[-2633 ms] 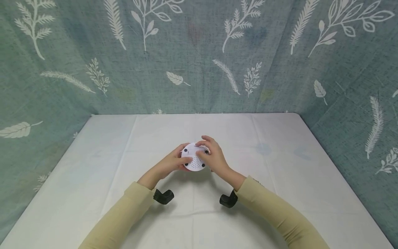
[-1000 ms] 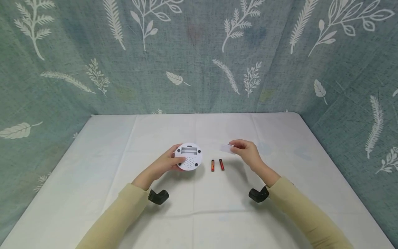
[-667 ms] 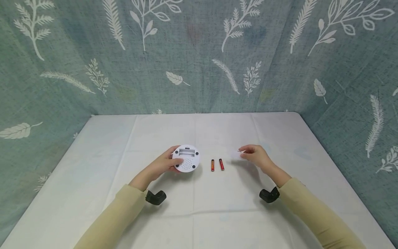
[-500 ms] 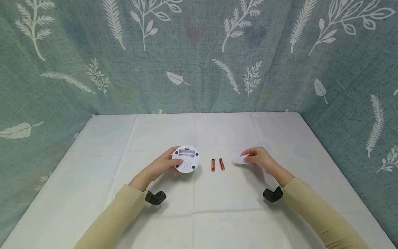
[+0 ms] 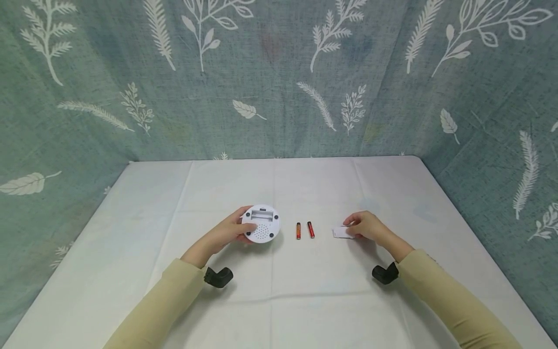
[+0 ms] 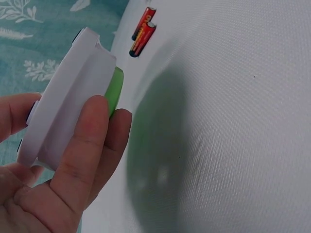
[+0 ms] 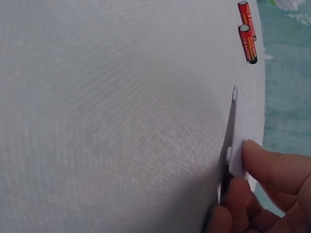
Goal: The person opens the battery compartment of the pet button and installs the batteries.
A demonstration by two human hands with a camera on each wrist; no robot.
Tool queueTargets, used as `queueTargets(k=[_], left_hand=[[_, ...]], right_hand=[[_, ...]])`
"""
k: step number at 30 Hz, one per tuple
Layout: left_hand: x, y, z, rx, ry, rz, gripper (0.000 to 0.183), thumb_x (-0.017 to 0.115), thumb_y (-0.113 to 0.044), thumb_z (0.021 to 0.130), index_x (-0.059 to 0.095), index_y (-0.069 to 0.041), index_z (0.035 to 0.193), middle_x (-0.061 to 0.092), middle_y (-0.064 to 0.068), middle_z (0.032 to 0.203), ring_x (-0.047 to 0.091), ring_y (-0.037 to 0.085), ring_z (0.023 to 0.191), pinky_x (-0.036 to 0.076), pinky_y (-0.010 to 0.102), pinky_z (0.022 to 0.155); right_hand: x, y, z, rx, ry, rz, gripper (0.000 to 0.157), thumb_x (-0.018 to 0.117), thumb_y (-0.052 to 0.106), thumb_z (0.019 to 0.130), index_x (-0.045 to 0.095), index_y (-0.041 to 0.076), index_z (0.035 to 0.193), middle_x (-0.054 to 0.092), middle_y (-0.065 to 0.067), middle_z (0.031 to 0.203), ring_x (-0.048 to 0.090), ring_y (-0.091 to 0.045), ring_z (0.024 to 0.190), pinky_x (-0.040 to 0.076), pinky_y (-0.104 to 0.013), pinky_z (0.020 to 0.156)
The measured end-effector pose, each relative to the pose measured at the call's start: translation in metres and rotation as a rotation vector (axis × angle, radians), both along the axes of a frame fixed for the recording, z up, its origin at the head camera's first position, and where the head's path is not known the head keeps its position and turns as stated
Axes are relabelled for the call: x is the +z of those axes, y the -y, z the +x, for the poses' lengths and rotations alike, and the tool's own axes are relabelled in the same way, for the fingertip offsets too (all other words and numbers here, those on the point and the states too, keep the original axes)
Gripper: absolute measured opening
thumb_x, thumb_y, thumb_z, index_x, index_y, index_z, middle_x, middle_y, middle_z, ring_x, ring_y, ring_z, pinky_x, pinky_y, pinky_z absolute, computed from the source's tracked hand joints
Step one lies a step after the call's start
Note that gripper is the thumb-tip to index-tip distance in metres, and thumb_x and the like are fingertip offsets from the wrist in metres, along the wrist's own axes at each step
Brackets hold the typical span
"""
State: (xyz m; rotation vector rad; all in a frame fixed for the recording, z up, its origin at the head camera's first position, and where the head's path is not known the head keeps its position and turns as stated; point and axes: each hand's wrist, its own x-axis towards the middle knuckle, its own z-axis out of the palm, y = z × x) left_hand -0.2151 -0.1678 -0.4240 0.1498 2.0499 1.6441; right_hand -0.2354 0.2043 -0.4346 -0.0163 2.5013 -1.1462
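Note:
My left hand grips a round white device raised over the table, its underside facing me. That underside has speaker holes, small black feet and an uncovered battery compartment with no cells in it. In the left wrist view, the white casing lies between thumb and fingers, and a green part shows on its far side. To the right, my right hand pinches a white battery cover low at the tabletop; in the right wrist view the cover stands tilted at the cloth.
Two red AAA-style batteries lie side by side on the white tablecloth, between the hands. A green leaf-patterned curtain rises behind the table and along both sides. A black wrist camera mount sits at each cuff.
My right hand has left the device with the cover, moving right and then down to the tabletop. The battery compartment and batteries have come into view. My left hand has shifted slightly left.

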Motion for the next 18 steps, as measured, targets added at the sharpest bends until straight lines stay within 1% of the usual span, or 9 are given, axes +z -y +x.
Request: queueTargets(k=[5, 7, 14, 18], left_hand=[[0.0032, 0.0008, 0.0026, -0.038, -0.030, 0.011, 0.068, 0.059, -0.023, 0.089, 0.021, -0.010, 0.143, 0.047, 0.020, 0.125, 0.059, 0.016, 0.087, 0.054, 0.030, 0.073], [0.0035, 0.0003, 0.0028, -0.038, -0.032, 0.010, 0.069, 0.060, -0.025, 0.088, 0.021, -0.010, 0.143, 0.047, 0.019, 0.124, 0.059, 0.015, 0.087, 0.054, 0.030, 0.073], [0.0012, -0.0016, 0.0007, 0.008, 0.003, -0.016, 0.062, 0.055, -0.015, 0.091, 0.022, -0.013, 0.143, 0.047, 0.020, 0.124, 0.059, 0.016, 0.086, 0.054, 0.032, 0.074], [0.0008, -0.0022, 0.0002, 0.011, 0.009, -0.019, 0.062, 0.054, -0.014, 0.091, 0.021, -0.011, 0.144, 0.048, 0.021, 0.124, 0.059, 0.015, 0.084, 0.053, 0.031, 0.072]], right_hand=[[0.0014, 0.0028, 0.0015, 0.052, -0.068, 0.083, 0.016, 0.063, 0.004, 0.081, 0.063, -0.001, 0.096, 0.061, -0.008, 0.083, 0.049, -0.011, 0.059, 0.042, -0.022, 0.053], [0.0022, 0.0040, 0.0021, 0.059, -0.081, 0.103, 0.015, 0.063, 0.004, 0.080, 0.063, -0.001, 0.095, 0.062, -0.009, 0.082, 0.049, -0.012, 0.059, 0.042, -0.022, 0.052], [0.0033, 0.0065, 0.0034, 0.082, -0.099, 0.168, 0.015, 0.063, 0.005, 0.082, 0.062, 0.000, 0.096, 0.060, -0.009, 0.084, 0.049, -0.013, 0.060, 0.042, -0.022, 0.051], [0.0043, 0.0078, 0.0039, 0.099, -0.117, 0.212, 0.015, 0.062, 0.006, 0.082, 0.062, 0.001, 0.097, 0.060, -0.010, 0.087, 0.049, -0.015, 0.065, 0.041, -0.023, 0.053]])
